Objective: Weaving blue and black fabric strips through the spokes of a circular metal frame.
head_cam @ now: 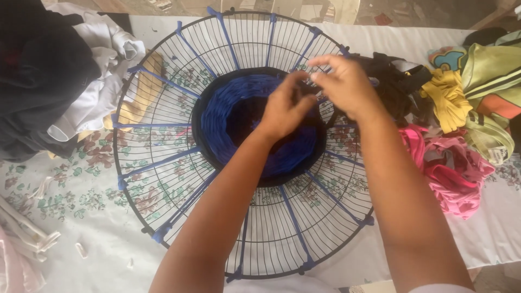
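Hands are held together over a round black wire guard [179,179] laid flat on the counter [97,239]. Blue strips [239,116] are woven in a ring around the guard's centre, and more blue strips are tied out along its spokes. The left hand [285,108] is pinched shut at the woven ring's far edge, fingertips touching the right hand [344,87], which is curled closed just beyond it; what is gripped cannot be made out. Pink cloth [450,168] and yellow cloth [450,97] are piled right of the right hand; white cloth [103,81] and dark cloth [38,81] are heaped well left of the left hand.
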